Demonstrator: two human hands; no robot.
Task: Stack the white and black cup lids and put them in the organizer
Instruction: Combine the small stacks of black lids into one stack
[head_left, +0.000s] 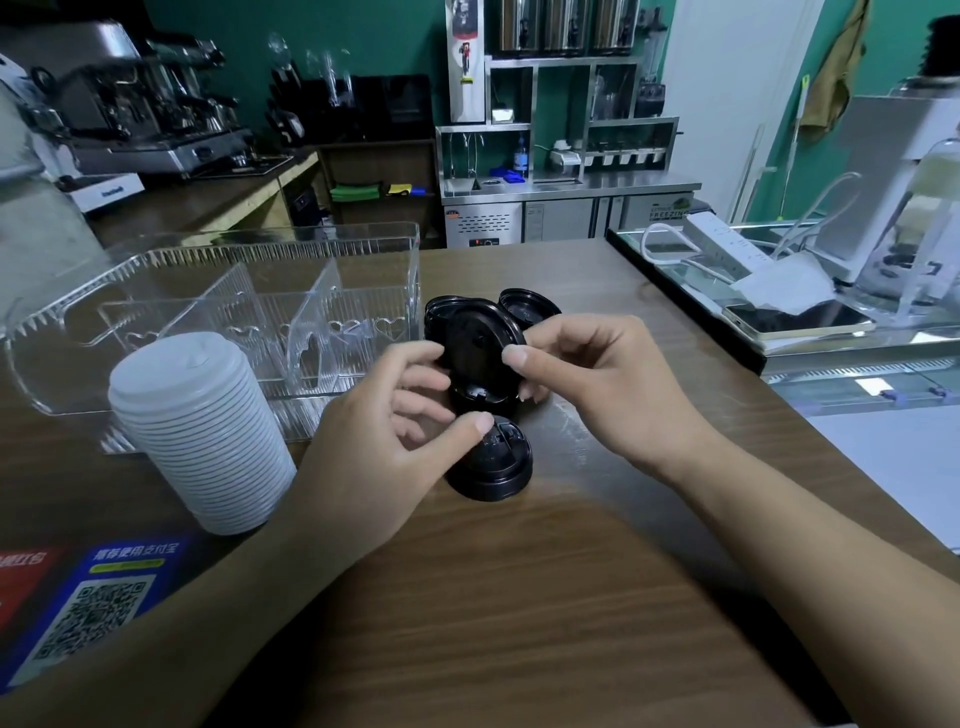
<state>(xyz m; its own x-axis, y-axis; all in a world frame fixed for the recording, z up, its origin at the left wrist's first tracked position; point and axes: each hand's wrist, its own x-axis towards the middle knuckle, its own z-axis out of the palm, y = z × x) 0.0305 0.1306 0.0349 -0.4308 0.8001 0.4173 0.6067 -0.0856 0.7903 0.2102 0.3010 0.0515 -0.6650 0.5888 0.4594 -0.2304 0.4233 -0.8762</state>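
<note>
White lids done, black ones mid-stack

The clear ribbed plastic organizer (218, 312) is my landmark. Just in front sits the tall stack of white lids (200, 431). To its right, both the left hand (374, 441) and the right hand (597, 384) pinch a glossy black lid (480, 345) tilted above loose black lids (493, 462). Looks like the next move is seating it on another lid.

"FREEZIN" on steel fridge door (658, 208)
</note>
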